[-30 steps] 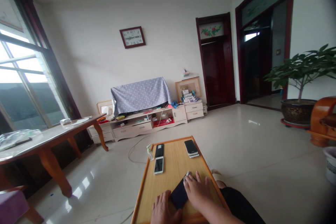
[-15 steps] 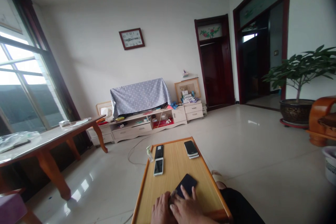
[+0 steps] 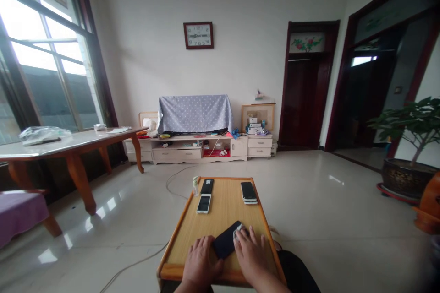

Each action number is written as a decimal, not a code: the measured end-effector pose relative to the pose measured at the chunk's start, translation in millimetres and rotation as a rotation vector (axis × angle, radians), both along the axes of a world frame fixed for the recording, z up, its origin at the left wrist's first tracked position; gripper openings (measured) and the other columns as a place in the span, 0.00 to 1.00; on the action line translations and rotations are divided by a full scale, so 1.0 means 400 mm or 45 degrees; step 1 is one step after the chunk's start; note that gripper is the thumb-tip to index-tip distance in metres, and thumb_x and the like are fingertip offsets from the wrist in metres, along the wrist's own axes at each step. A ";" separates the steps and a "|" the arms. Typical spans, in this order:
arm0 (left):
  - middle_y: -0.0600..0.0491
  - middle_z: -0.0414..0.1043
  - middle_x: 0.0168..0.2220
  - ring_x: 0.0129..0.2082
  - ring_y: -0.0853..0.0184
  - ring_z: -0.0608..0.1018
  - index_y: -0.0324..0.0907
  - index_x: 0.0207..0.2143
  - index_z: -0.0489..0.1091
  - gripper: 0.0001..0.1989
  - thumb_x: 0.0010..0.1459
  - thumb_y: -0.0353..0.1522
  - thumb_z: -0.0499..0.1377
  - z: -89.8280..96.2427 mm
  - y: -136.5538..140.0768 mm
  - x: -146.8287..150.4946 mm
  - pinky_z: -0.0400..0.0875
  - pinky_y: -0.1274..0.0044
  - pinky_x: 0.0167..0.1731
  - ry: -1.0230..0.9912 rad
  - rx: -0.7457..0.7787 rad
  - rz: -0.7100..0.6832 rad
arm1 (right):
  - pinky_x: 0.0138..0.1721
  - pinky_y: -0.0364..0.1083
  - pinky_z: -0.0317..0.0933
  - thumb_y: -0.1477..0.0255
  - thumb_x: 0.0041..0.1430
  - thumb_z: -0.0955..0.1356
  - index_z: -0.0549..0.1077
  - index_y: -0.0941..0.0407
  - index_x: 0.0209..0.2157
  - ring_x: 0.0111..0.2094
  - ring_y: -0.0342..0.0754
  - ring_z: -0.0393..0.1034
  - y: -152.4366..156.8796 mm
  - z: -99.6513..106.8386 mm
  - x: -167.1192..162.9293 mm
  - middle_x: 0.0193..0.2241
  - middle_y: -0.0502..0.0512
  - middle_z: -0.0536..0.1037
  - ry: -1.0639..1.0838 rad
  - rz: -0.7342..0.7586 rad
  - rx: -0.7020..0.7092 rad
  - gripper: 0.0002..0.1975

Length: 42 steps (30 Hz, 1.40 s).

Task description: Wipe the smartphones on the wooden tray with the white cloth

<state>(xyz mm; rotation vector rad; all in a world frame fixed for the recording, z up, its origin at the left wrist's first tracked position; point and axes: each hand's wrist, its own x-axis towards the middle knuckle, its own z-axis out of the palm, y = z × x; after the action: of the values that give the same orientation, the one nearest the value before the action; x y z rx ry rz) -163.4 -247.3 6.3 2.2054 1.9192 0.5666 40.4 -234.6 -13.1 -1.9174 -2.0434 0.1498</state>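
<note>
A dark smartphone (image 3: 224,241) lies at a slant on the near half of the small wooden table (image 3: 225,192). My left hand (image 3: 199,260) steadies the phone's lower left end, fingers along its edge and thumb by the near corner. Over the phone's upper right end, my right hand (image 3: 251,252) presses a small whitish tissue or cloth (image 3: 238,230) under its fingertips. The fingers partly hide the tissue and that end of the phone.
A pump bottle (image 3: 195,187), a black phone (image 3: 207,186) and a white phone (image 3: 204,203) are at the table's far left. Stacked phones (image 3: 248,192) lie far right. A cable (image 3: 137,265) crosses the floor on the left.
My hands have moved apart. My right hand has slid to the phone's upper right end with the tissue, and my left hand is now at its left end. The view has levelled.
</note>
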 end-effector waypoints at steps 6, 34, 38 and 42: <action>0.50 0.71 0.54 0.56 0.57 0.68 0.48 0.54 0.66 0.28 0.49 0.41 0.61 0.019 -0.008 0.004 0.58 0.70 0.56 0.023 -0.035 -0.018 | 0.66 0.67 0.36 0.59 0.72 0.50 0.62 0.45 0.65 0.70 0.59 0.44 0.000 0.000 -0.006 0.67 0.49 0.61 -0.039 -0.002 -0.049 0.26; 0.50 0.69 0.58 0.59 0.57 0.66 0.48 0.57 0.64 0.30 0.51 0.41 0.60 0.019 0.000 0.021 0.56 0.69 0.58 0.026 -0.107 0.041 | 0.67 0.64 0.33 0.58 0.72 0.50 0.64 0.44 0.64 0.70 0.58 0.44 0.002 -0.029 0.008 0.67 0.48 0.62 -0.004 0.062 0.029 0.26; 0.49 0.69 0.57 0.58 0.56 0.67 0.47 0.58 0.63 0.31 0.51 0.43 0.59 0.028 0.017 0.025 0.58 0.69 0.56 0.072 -0.133 0.025 | 0.66 0.65 0.35 0.60 0.71 0.52 0.64 0.45 0.64 0.70 0.59 0.43 0.010 -0.028 0.011 0.67 0.49 0.61 0.000 0.078 0.017 0.25; 0.49 0.70 0.54 0.56 0.55 0.68 0.47 0.55 0.66 0.29 0.49 0.43 0.61 0.040 0.028 0.034 0.59 0.68 0.55 0.106 -0.127 -0.015 | 0.66 0.64 0.35 0.60 0.71 0.53 0.63 0.46 0.64 0.70 0.59 0.43 0.013 -0.025 0.014 0.67 0.49 0.61 0.007 0.079 0.004 0.25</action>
<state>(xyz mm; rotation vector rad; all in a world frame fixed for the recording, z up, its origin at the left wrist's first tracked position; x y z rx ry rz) -149.6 -236.0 22.3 2.2090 1.9275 0.3741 46.1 -229.6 -23.3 -1.8502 -2.0992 0.1666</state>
